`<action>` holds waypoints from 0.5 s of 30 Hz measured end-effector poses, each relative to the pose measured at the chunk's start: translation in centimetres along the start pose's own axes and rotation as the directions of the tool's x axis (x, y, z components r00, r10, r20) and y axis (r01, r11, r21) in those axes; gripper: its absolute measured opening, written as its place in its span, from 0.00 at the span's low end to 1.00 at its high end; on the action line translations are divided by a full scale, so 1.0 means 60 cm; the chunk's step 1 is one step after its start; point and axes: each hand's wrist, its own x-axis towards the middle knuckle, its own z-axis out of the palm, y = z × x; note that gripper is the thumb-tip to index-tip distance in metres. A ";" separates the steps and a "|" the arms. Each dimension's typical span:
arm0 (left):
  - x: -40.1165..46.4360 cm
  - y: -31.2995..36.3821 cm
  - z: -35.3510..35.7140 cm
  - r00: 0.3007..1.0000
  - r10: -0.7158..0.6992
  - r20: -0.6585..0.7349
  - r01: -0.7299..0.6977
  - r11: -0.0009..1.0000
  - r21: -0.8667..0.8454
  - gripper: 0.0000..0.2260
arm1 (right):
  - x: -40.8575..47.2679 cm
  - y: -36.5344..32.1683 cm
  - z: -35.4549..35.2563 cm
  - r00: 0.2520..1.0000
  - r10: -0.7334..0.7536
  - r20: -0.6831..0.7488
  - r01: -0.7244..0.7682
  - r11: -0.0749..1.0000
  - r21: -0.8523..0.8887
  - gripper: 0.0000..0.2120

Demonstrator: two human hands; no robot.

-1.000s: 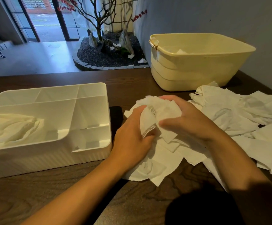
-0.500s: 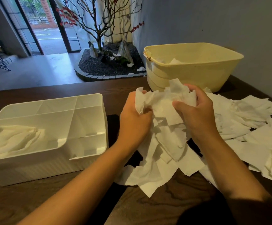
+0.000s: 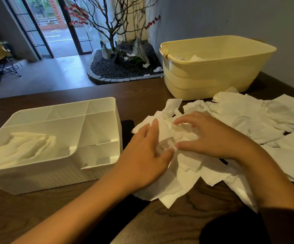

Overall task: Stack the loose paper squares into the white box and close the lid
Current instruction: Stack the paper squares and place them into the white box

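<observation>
Thin, soft, crumpled paper squares, white, with ragged overlapping corners, heaped at the centre of the dark wood-grain table and spreading toward 3 o'clock. Left hand flat on the heap's 9 o'clock side, fingers nearly straight and close together, pressing the sheets. Right hand arched over the top of the heap, fingers spread and bent, tips touching the paper; whether any sheet is pinched cannot be told. White box of smooth hard plastic at 9 o'clock, rectangular, rounded corners, ribbed outer wall, thin dividers inside; large compartment at its 9 o'clock end holding some loosely folded paper, small compartments nearer the hands. Box's near corner just beside the left wrist, with a narrow strip of bare table between box and heap. Cream plastic tub, glossy, with stepped walls, at 1 o'clock, its base touching the far sheets. Bare table at 6 o'clock, toward the near edge.
</observation>
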 end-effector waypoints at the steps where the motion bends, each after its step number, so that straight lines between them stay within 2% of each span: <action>1: -0.005 0.000 0.003 1.000 -0.013 0.026 0.013 1.000 0.019 0.39 | -0.002 0.000 0.002 0.995 0.022 0.096 -0.017 0.999 -0.051 0.34; 2: -0.009 0.000 0.008 0.999 -0.012 0.040 0.011 0.999 0.035 0.42 | -0.001 0.000 0.006 0.988 0.034 0.151 -0.020 0.995 -0.094 0.40; 4: -0.011 0.001 0.018 0.999 0.023 0.041 -0.026 0.997 0.071 0.43 | 0.001 -0.003 0.015 0.988 0.025 0.153 -0.010 0.995 -0.100 0.44; 7: -0.003 -0.001 0.039 0.997 0.077 -0.030 -0.077 0.997 0.009 0.38 | 0.011 0.001 0.025 0.996 -0.006 0.085 0.005 1.000 0.015 0.41; 11: 0.031 -0.001 0.056 0.984 0.003 -0.176 -0.059 0.947 -0.316 0.26 | 0.027 0.022 0.029 0.986 0.014 -0.167 0.009 0.990 0.138 0.30; 13: 0.054 0.004 0.052 0.964 -0.043 -0.262 -0.085 0.884 -0.459 0.24 | 0.033 0.027 0.029 0.935 0.056 -0.350 0.024 0.975 0.219 0.26; 15: 0.073 0.018 0.040 0.933 -0.066 -0.355 -0.135 0.847 -0.514 0.23 | 0.036 0.029 0.023 0.860 0.090 -0.502 0.076 0.951 0.301 0.23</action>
